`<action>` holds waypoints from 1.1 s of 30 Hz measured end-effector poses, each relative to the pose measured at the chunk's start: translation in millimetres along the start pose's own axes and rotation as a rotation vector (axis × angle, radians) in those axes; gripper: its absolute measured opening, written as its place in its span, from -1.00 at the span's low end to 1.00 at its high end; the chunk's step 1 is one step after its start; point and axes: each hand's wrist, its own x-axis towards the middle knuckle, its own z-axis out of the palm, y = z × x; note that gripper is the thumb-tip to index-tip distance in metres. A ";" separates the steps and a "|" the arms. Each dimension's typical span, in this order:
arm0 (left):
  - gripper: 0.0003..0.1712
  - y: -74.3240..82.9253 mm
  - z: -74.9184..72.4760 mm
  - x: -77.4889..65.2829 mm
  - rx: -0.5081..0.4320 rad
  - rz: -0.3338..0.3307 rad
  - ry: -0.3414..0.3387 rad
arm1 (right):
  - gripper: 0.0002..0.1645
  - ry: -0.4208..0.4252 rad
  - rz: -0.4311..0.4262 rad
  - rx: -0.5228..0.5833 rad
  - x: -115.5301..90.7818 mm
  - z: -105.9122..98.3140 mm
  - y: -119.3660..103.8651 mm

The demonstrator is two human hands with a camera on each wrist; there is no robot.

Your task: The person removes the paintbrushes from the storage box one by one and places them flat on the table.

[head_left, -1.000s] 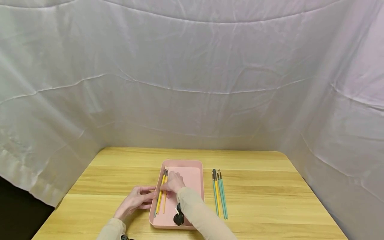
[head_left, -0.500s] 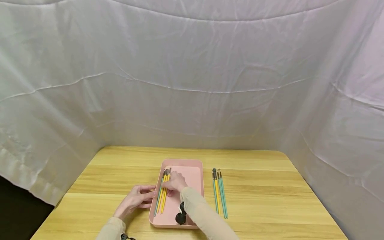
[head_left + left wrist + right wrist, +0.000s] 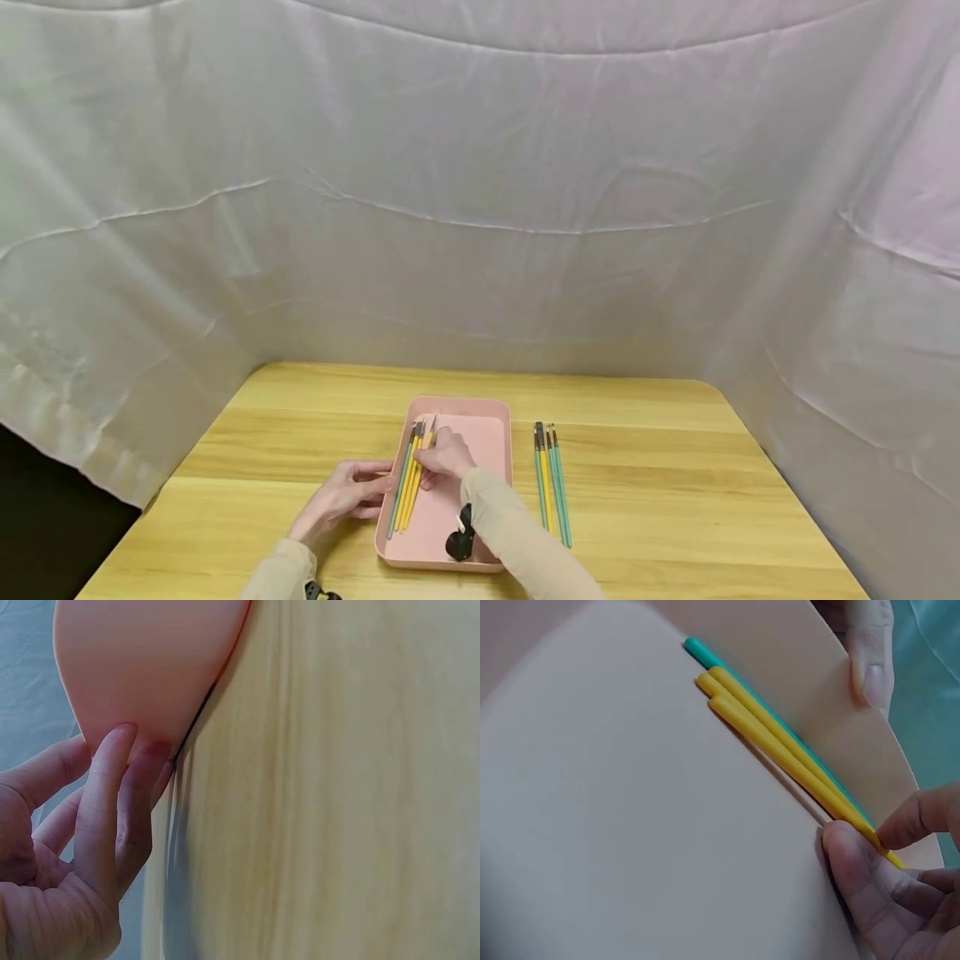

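Note:
A pink tray [image 3: 465, 558] lies on the wooden table, with a teal paintbrush [image 3: 394, 517] and three yellow paintbrushes [image 3: 772, 746] along its left side. My left hand [image 3: 345, 493] holds the tray's left wall, fingers against the outside and thumb tip just over the rim. Inside the tray, my right hand [image 3: 444, 457] pinches one yellow paintbrush [image 3: 428, 439] near its upper part between thumb and fingers. That brush's tip leans a little away from the others, pointing to the back. The right fingers cover part of its handle.
Right of the tray lies a row of several brushes: teal ones [image 3: 560, 492] around a yellow one [image 3: 546, 487]. A black device [image 3: 460, 537] on my right wrist hangs over the tray. A grey curtain [image 3: 480, 267] encloses the table's back and sides.
My right hand has shifted slightly right and up in the tray. The yellow brushes now lie closer beside the teal one, and the pinched one shows separately. The left hand stays at the wall.

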 end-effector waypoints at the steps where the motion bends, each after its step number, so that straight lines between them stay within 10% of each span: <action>1: -0.33 0.4 0.0 0.2 0.002 0.000 0.004 | -0.77 -0.004 0.001 0.023 0.1 -0.9 0.1; 14: -0.34 -1.3 -0.6 -0.5 -0.001 -0.009 0.033 | -0.85 -0.093 0.071 0.325 -4.4 -16.5 -1.5; 33: -0.34 -0.9 0.5 -4.2 0.010 -0.019 0.054 | -0.61 -0.209 -0.004 0.333 -15.0 -65.7 -1.9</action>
